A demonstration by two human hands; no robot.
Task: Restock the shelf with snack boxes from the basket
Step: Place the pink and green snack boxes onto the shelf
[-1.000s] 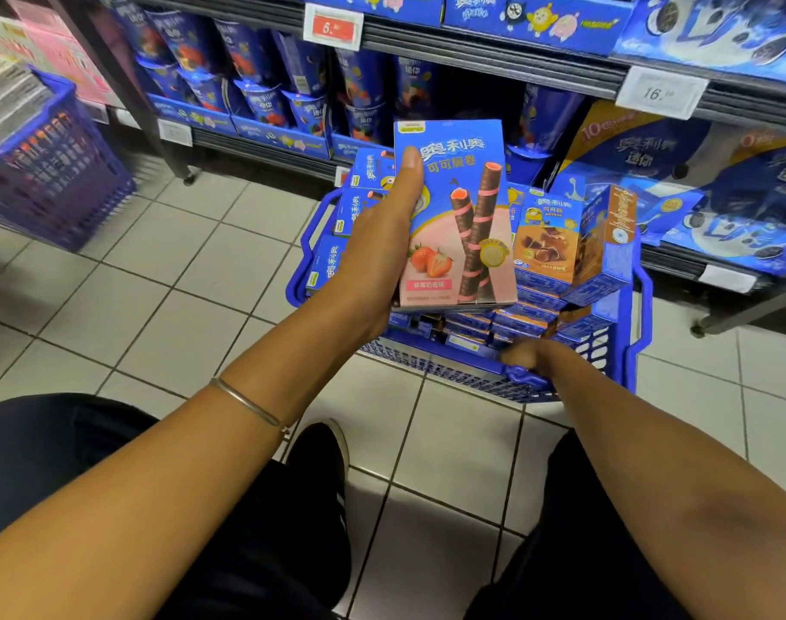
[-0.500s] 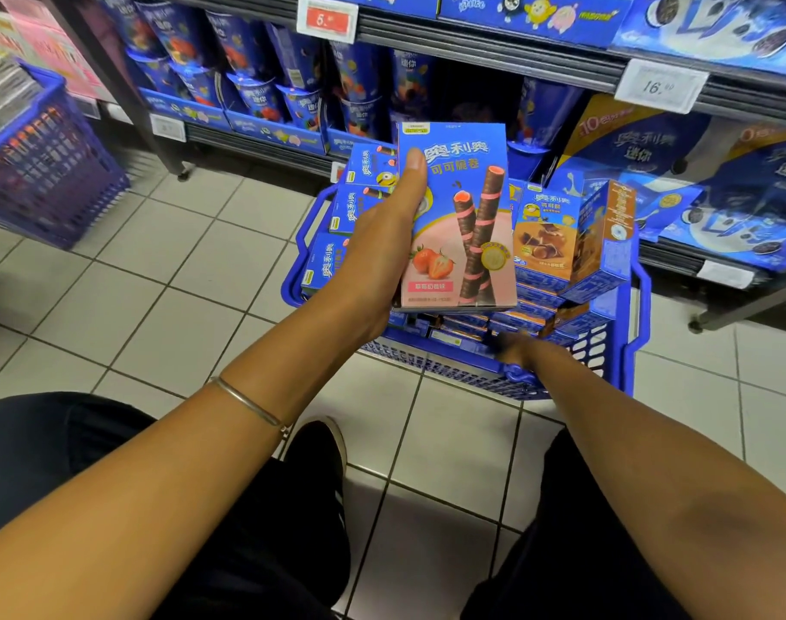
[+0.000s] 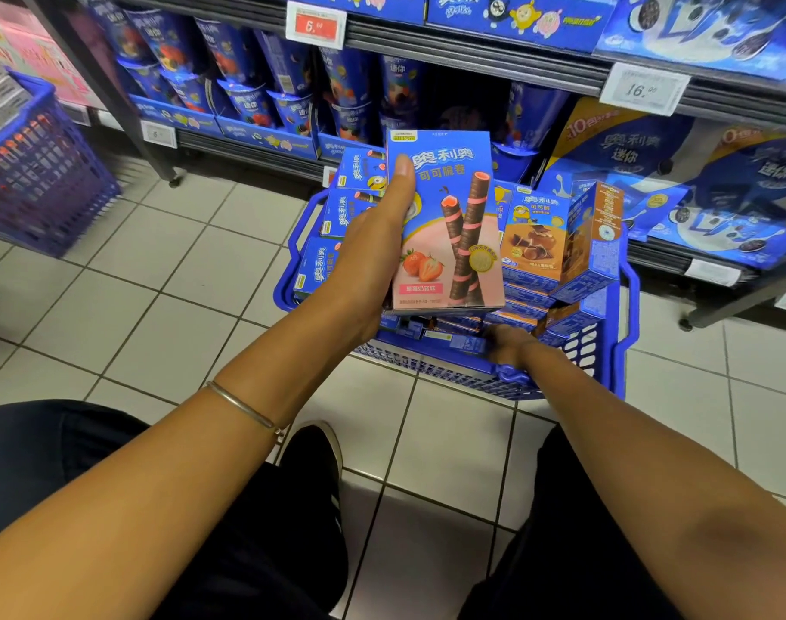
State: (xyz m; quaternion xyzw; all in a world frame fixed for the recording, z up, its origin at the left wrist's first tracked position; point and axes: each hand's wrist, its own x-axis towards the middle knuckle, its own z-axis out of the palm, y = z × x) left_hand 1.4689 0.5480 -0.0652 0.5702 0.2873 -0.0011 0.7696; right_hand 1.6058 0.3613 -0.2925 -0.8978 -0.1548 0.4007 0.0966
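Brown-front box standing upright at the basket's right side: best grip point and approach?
Top end, from above. The brown-front box stands upright, top edge free; its base sits among stacked boxes and a tilted box crowds its right side. Probably pinch front and back faces near the top; clearance behind is hidden.

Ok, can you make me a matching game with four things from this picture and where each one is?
Things:
1. strawberry box
2. blue basket
3. red price tag
4. bracelet

Places:
A. on the shelf edge
B. round the left forearm
C. on the floor tiles
D. held up in the left hand

Pairs: 1-D, 2-C, 3-A, 4-B
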